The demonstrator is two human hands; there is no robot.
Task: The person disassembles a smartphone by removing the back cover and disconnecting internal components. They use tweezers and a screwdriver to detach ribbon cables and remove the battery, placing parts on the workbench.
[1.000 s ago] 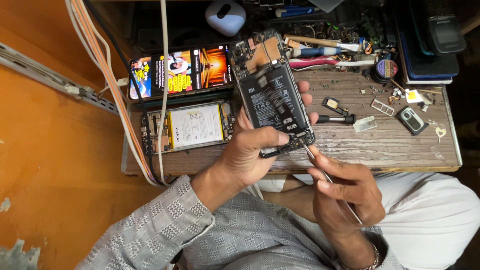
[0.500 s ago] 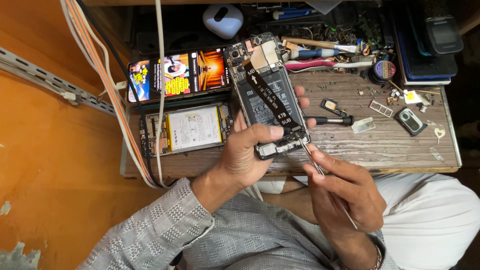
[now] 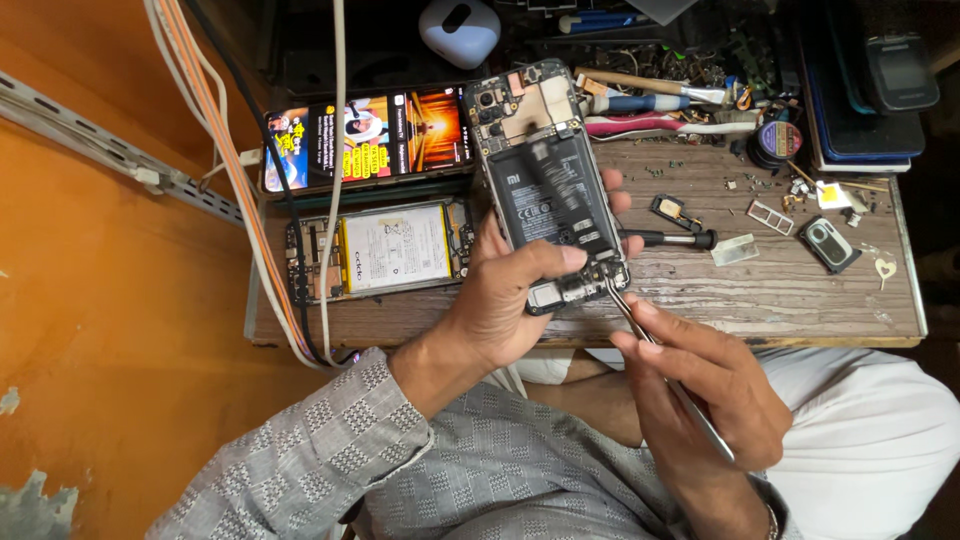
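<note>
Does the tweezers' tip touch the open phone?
Touching. In the head view the tweezers, held in the right hand, meet the bottom board of the open phone.

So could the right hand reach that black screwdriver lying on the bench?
Probably yes: the screwdriver lies in the open just beyond the right hand, nothing between them, but that hand already holds tweezers.

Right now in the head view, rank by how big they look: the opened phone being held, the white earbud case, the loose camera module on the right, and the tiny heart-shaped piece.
1. Opened phone, though held nearer the camera.
2. White earbud case.
3. Camera module.
4. Heart-shaped piece.
</note>
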